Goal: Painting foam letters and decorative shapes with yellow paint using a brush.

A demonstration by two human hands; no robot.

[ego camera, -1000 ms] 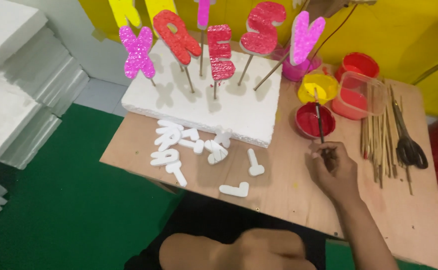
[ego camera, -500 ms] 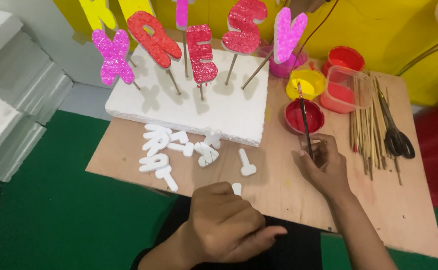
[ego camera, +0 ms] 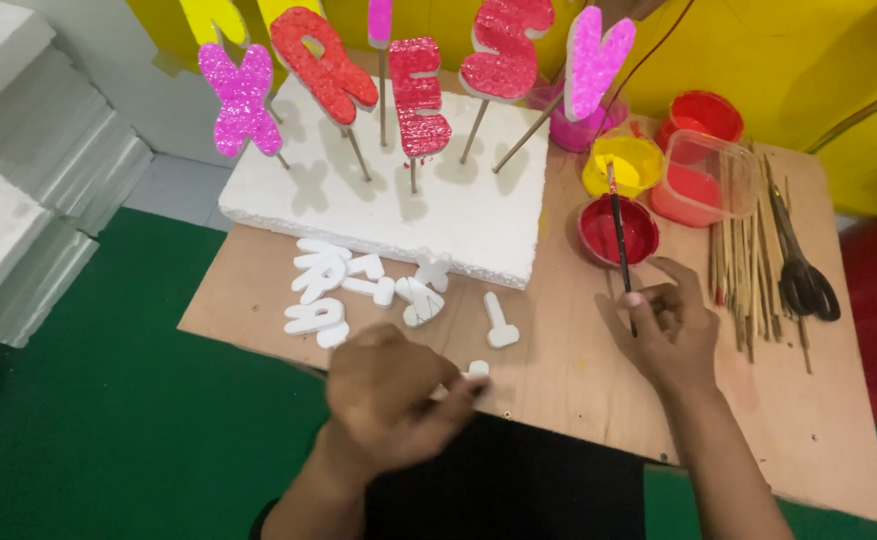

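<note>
Our left hand (ego camera: pixel 388 395) pinched a white foam letter (ego camera: pixel 476 370) at the table's (ego camera: pixel 578 390) near edge; our right hand (ego camera: pixel 663 325) pinched a paintbrush (ego camera: pixel 620 245).

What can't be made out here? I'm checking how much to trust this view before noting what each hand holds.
- White foam piece at the left hand, head view: mostly hidden by the fingers, so its shape is unclear.
- Paintbrush in the right hand: its lower end is covered by the fingers.
- Yellow letters at the back: cut off by the top edge.
- Scissors: their tips are lost among the wooden sticks.
</note>
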